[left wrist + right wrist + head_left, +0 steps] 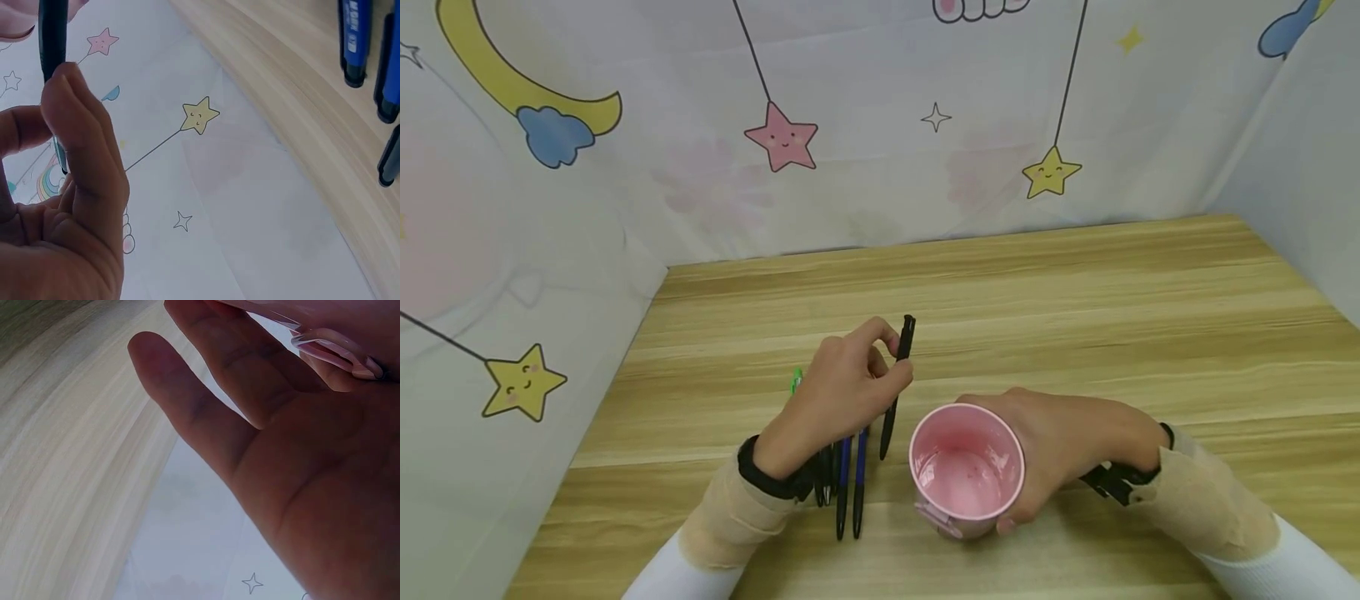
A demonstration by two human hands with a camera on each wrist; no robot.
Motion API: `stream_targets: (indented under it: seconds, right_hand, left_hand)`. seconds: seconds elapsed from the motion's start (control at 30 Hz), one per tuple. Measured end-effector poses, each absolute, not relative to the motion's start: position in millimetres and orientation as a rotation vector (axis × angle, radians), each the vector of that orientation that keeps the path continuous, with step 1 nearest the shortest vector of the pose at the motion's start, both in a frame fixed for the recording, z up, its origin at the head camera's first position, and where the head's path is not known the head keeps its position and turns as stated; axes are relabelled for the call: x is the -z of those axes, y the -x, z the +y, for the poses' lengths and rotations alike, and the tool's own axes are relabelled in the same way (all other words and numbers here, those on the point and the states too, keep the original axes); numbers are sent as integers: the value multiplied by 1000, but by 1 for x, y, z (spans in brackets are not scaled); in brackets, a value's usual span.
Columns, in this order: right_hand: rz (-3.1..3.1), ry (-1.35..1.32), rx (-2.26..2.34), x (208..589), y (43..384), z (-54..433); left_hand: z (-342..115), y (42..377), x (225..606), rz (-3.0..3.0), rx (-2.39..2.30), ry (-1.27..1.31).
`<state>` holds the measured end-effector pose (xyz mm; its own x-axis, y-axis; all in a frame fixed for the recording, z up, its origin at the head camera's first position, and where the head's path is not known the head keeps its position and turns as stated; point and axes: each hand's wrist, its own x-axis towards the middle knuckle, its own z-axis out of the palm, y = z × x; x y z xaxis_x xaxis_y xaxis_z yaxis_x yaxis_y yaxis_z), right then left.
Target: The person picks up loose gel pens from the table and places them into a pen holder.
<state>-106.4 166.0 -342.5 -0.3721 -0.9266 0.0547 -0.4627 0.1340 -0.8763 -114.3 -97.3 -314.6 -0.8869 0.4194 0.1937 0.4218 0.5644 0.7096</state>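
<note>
My left hand (838, 383) pinches a black pen (906, 337) between thumb and fingertips, its capped end up and its tip slanting down toward the table. The left wrist view shows the same pen (53, 37) upright between the fingers. To the right, my right hand (1056, 433) grips a pink cup (962, 429) from its right side. The cup's open mouth faces up, and no pens show inside. A small pink handle-like piece (938, 518) sticks out from its near wall. In the right wrist view, some fingers (187, 400) stretch out below the cup.
Several blue and black pens (842, 500) lie side by side on the wooden table (1075, 317) under and beside my left wrist. A green pen end (797, 379) peeks out past the hand. A white patterned cloth (865, 183) stands along the table's back and sides.
</note>
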Motion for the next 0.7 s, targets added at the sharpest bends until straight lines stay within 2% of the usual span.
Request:
stream_targets:
  seconds: [0.7]
  right_hand:
    - [1838,1331,1220,343,107,166]
  left_hand:
    - [-98,112,307,-2597,1646,724]
